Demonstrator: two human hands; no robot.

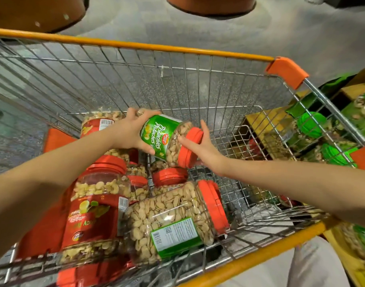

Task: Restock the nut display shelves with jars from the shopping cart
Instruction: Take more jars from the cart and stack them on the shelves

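Our left hand [132,131] grasps the pistachio jar [163,139] by its base and our right hand [200,148] clasps its red lid, above the packed jars [173,220]. Bare cart [148,46] mesh lies rightward.

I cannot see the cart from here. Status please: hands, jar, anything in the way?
Left hand grips base end of pistachio jar, right hand on its red lid. Jar tilted, over other jars in cart. Way up looks open.

Even, bright indoor light, soft shadows, fisheye bowing of the orange-railed wire shopping cart [136,45], blurred picture edges.
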